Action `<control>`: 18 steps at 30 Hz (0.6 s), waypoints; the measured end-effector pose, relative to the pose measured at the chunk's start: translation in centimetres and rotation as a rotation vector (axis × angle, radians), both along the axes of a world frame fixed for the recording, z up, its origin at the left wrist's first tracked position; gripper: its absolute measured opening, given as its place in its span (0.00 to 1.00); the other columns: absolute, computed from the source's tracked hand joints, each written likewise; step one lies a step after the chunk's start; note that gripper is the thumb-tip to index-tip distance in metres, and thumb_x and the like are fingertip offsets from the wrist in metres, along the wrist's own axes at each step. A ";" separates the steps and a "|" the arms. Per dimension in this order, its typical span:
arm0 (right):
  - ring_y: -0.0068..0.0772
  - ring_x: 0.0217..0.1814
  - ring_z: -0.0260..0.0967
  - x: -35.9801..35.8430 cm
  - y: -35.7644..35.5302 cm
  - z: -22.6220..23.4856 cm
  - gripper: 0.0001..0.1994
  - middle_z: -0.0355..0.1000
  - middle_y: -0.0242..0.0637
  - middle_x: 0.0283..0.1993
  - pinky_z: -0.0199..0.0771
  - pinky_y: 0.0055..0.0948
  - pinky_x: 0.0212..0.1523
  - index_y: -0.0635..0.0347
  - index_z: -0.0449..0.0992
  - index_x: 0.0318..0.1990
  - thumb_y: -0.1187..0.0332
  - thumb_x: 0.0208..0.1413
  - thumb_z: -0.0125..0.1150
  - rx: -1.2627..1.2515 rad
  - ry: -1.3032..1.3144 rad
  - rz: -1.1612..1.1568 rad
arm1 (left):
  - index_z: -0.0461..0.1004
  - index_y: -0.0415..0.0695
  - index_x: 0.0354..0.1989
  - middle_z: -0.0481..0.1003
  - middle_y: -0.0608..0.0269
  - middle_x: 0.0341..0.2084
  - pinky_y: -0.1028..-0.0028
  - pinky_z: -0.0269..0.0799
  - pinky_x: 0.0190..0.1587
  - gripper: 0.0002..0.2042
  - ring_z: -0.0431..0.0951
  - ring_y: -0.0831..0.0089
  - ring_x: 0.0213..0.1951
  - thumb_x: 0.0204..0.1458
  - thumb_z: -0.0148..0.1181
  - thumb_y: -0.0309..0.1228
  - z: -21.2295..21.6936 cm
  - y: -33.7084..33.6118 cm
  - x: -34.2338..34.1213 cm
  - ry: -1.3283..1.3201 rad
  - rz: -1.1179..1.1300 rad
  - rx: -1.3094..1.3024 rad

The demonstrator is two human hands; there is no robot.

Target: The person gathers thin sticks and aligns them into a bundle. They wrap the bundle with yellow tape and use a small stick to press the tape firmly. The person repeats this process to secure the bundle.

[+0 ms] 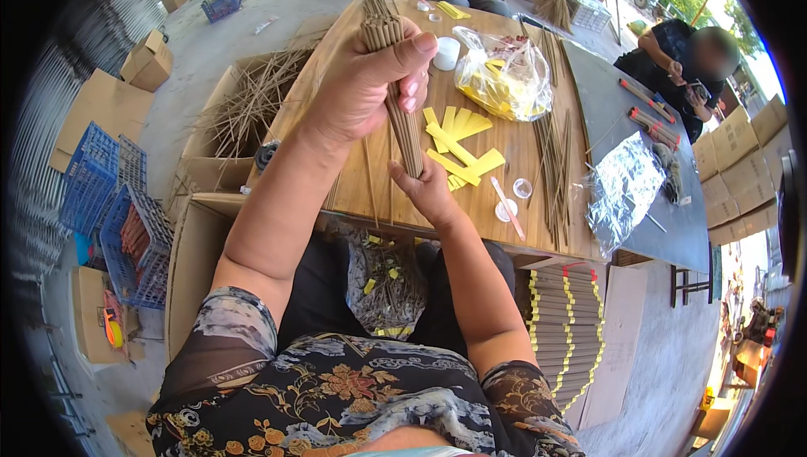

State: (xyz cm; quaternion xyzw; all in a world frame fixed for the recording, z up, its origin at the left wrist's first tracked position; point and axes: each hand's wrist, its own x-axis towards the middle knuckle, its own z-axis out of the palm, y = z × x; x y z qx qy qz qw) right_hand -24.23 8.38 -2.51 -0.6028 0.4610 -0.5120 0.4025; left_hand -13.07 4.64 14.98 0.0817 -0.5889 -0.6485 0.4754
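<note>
A tight bundle of thin brown incense sticks (406, 139) stands nearly upright over the wooden table, tilted a little. My left hand (370, 87) wraps round its upper part, thumb laid across it, and the stick ends stick out above the fist. Lower down, my right hand (427, 192) closes round the bottom of the same bundle. Yellow paper strips (458, 142) lie spread on the table to the right of the bundle. Loose brown sticks (551, 163) lie lengthwise farther right.
A clear plastic bag (504, 79) with yellow strips sits on the wooden table (336, 79), near a white roll (447, 53). Crumpled foil (624, 188) lies on the dark table. Banded bundles (567, 331) are stacked below right. A box of sticks (252, 108) stands left. Two people sit beyond.
</note>
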 end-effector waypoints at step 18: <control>0.28 0.25 0.62 0.6 -1.8 -1.6 0.10 0.66 0.41 0.23 0.65 0.28 0.31 0.63 0.68 0.33 0.66 0.49 0.56 0.002 -0.007 -0.096 | 0.64 0.45 0.21 0.62 0.71 0.10 0.83 0.57 0.14 0.11 0.62 0.82 0.11 0.49 0.58 0.34 -5.6 -1.4 -1.5 -0.066 0.227 0.007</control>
